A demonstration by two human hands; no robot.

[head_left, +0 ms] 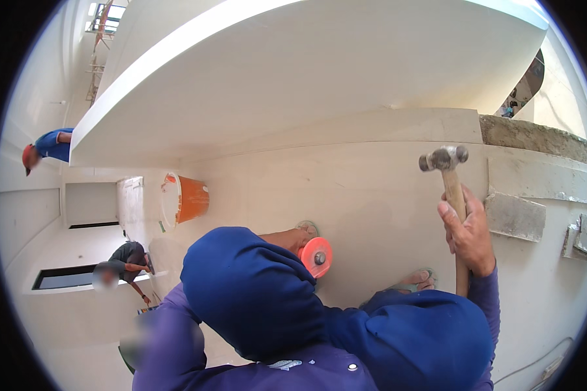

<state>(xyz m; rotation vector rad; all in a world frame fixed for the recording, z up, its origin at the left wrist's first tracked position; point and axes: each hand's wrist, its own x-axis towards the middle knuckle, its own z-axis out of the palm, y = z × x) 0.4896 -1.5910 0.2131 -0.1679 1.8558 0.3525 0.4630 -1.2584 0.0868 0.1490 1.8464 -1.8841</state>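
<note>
My right hand is closed round the wooden handle of a ball-peen hammer, whose steel head is raised to the right of my knees. Beyond my left knee, my left hand grips a chisel with a round orange hand guard. I see the chisel almost end-on, its grey steel head in the middle of the guard. The guard and my knee hide most of the left fingers and the blade. Below the hammer, the floor runs along a low pale base strip.
An orange bucket lies left of my knees. Broken slab pieces lie at the right, beside a rough concrete edge. A large white panel overhangs the far side. Two people are at the left, one crouching. A cable is at lower right.
</note>
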